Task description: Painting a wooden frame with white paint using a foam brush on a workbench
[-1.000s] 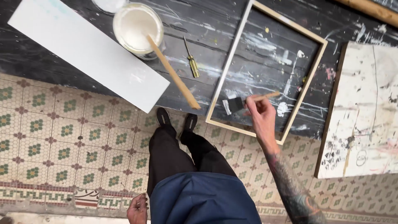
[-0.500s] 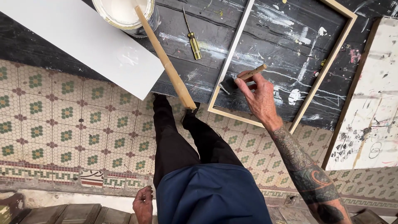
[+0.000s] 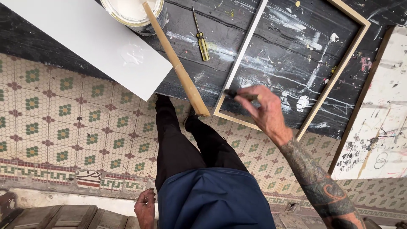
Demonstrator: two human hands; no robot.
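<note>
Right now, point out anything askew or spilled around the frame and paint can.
The long wooden stick rests tilted on the paint can rim, its lower end overhanging the dark board's edge. White smears streak that board. The right hand holds a brush at the frame.

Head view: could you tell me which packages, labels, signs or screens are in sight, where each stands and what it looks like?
Paint can: the only container, at the top edge on the black sheet; round, open, white paint inside, a wooden stir stick leaning out of it.
No labels, signs or screens show.
Right hand holds a brush at the wooden frame; left hand hangs free.
</note>
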